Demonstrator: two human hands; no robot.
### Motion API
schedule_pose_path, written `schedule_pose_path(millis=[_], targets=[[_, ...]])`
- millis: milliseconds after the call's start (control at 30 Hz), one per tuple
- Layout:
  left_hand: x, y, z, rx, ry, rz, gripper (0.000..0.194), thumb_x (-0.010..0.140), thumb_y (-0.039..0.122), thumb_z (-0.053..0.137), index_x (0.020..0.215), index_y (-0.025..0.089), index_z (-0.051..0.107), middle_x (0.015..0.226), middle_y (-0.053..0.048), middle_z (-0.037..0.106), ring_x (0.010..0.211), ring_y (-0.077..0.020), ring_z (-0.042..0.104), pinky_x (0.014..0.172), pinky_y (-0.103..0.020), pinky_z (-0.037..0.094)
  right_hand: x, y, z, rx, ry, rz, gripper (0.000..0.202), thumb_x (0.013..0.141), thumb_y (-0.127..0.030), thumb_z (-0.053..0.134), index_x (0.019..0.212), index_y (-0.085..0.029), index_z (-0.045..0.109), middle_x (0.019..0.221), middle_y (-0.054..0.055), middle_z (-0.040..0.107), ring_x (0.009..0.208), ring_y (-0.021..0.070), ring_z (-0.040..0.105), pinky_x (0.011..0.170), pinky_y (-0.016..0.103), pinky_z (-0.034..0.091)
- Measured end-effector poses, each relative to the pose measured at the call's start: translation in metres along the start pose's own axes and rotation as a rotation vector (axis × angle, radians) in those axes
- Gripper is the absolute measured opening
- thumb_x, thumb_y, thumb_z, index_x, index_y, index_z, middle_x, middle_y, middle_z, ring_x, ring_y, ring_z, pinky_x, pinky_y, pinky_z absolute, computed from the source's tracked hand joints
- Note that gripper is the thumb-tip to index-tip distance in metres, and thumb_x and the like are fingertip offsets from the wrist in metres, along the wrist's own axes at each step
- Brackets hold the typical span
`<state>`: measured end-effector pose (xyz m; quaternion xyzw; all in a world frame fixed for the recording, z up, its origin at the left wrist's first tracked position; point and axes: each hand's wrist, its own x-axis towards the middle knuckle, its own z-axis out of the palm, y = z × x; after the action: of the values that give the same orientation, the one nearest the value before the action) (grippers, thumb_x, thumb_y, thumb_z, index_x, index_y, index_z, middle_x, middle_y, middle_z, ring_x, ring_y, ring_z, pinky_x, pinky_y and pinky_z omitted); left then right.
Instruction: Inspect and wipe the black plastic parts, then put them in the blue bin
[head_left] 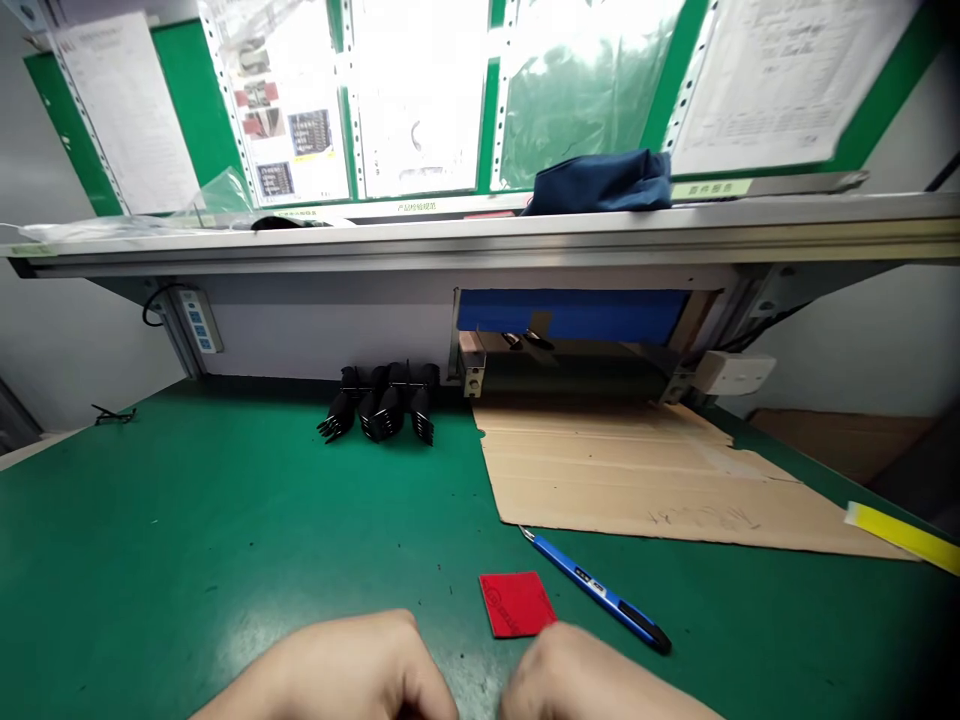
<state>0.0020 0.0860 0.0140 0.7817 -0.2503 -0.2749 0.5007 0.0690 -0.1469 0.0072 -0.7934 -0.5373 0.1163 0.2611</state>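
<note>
Smooth green tabletop [225, 520] bears a flat red square [517, 604] and ridged cardboard [600, 470].

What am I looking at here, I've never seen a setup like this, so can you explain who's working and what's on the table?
There's no robot here: this is one picture from a camera worn on a person's head, looking forward and down. The left hand and right hand are bare and reach in from the bottom edge. Their fingertips are out of sight, so I can't tell whether they hold anything. On the green tabletop, a red square lies close to the right hand, with a blue pen beside it. Farther back are a flat cardboard sheet and some black pronged pieces. Above runs a shelf.
</note>
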Motion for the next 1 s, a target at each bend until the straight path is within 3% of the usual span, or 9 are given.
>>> schedule_pose_path(millis=[67, 133, 200, 400, 500, 600, 700, 833, 1000], targets=[[0.002, -0.005, -0.007, -0.177, 0.269, -0.014, 0.031, 0.080, 0.039, 0.062, 0.063, 0.016, 0.049, 0.057, 0.004, 0.037, 0.054, -0.0093, 0.029, 0.051, -0.023, 0.023, 0.003, 0.013, -0.010, 0.169, 0.253, 0.156, 0.007, 0.075, -0.028, 0.058, 0.073, -0.021, 0.056, 0.070, -0.001, 0.058, 0.065, 0.0157, 0.055, 0.056, 0.023, 0.040], [0.006, -0.008, -0.011, -0.285, 0.642, -0.016, 0.040, 0.084, 0.051, 0.056, 0.068, 0.016, 0.047, 0.062, 0.004, 0.039, 0.059, -0.0099, 0.031, 0.055, -0.022, 0.026, 0.007, 0.026, -0.017, 0.283, 0.555, 0.309, 0.021, 0.084, -0.041, 0.054, 0.086, -0.020, 0.055, 0.080, 0.003, 0.060, 0.076, 0.0188, 0.059, 0.065, 0.026, 0.046], [0.014, -0.011, -0.008, -0.339, 0.840, 0.010, 0.039, 0.088, 0.053, 0.050, 0.072, 0.017, 0.044, 0.066, 0.003, 0.041, 0.063, -0.0106, 0.035, 0.061, -0.022, 0.030, 0.010, 0.031, -0.016, 0.274, 0.727, 0.376, 0.030, 0.090, -0.049, 0.049, 0.095, -0.020, 0.053, 0.085, 0.004, 0.060, 0.080, 0.0198, 0.060, 0.069, 0.028, 0.049], [0.036, -0.016, 0.025, -0.816, 0.654, 0.170, 0.038, 0.085, 0.047, 0.061, 0.078, 0.019, 0.037, 0.070, 0.003, 0.048, 0.066, -0.0110, 0.048, 0.067, -0.023, 0.035, 0.013, 0.032, 0.013, -0.259, 0.462, 0.249, 0.031, 0.089, -0.032, 0.058, 0.118, -0.024, 0.051, 0.107, 0.005, 0.063, 0.094, 0.0244, 0.061, 0.078, 0.038, 0.050], [0.040, -0.014, 0.033, -1.130, 0.510, 0.152, 0.041, 0.082, 0.048, 0.063, 0.081, 0.020, 0.034, 0.083, -0.003, 0.057, 0.071, -0.0147, 0.059, 0.078, -0.029, 0.040, 0.014, 0.041, 0.016, -0.336, 0.459, 0.257, 0.033, 0.088, -0.028, 0.059, 0.119, -0.023, 0.049, 0.106, 0.004, 0.065, 0.088, 0.0238, 0.063, 0.074, 0.037, 0.051], [0.036, -0.016, 0.023, -0.864, 0.572, 0.001, 0.043, 0.082, 0.059, 0.053, 0.082, 0.020, 0.035, 0.076, -0.003, 0.054, 0.062, -0.0149, 0.054, 0.067, -0.028, 0.040, 0.014, 0.040, 0.009, -0.292, 0.424, 0.265, 0.031, 0.091, -0.028, 0.054, 0.121, -0.024, 0.048, 0.107, 0.002, 0.064, 0.084, 0.0208, 0.062, 0.073, 0.034, 0.049], [0.025, -0.023, -0.006, -0.398, 0.840, -0.041, 0.045, 0.081, 0.059, 0.055, 0.071, 0.019, 0.037, 0.064, 0.003, 0.038, 0.058, -0.0116, 0.036, 0.057, -0.023, 0.027, 0.021, 0.025, 0.003, -0.293, 0.255, 0.241, 0.031, 0.086, -0.023, 0.060, 0.116, -0.026, 0.053, 0.102, 0.000, 0.065, 0.085, 0.0215, 0.061, 0.077, 0.036, 0.048], [0.003, -0.033, -0.046, -0.229, 1.082, 0.005, 0.043, 0.087, 0.057, 0.046, 0.070, 0.020, 0.034, 0.066, 0.005, 0.025, 0.062, -0.0125, 0.023, 0.058, -0.024, 0.021, 0.040, 0.002, 0.007, -0.344, 0.087, 0.188, 0.039, 0.072, -0.021, 0.077, 0.107, -0.027, 0.060, 0.096, 0.000, 0.062, 0.090, 0.0250, 0.057, 0.085, 0.042, 0.045], [-0.021, -0.024, -0.059, -0.155, 0.870, -0.004, 0.041, 0.087, 0.055, 0.046, 0.069, 0.019, 0.040, 0.063, 0.005, 0.027, 0.059, -0.0118, 0.022, 0.054, -0.024, 0.020, 0.057, -0.006, -0.002, -0.483, 0.307, 0.077, 0.059, 0.070, -0.030, 0.082, 0.121, -0.024, 0.053, 0.122, 0.009, 0.051, 0.111, 0.0305, 0.047, 0.092, 0.046, 0.040]])
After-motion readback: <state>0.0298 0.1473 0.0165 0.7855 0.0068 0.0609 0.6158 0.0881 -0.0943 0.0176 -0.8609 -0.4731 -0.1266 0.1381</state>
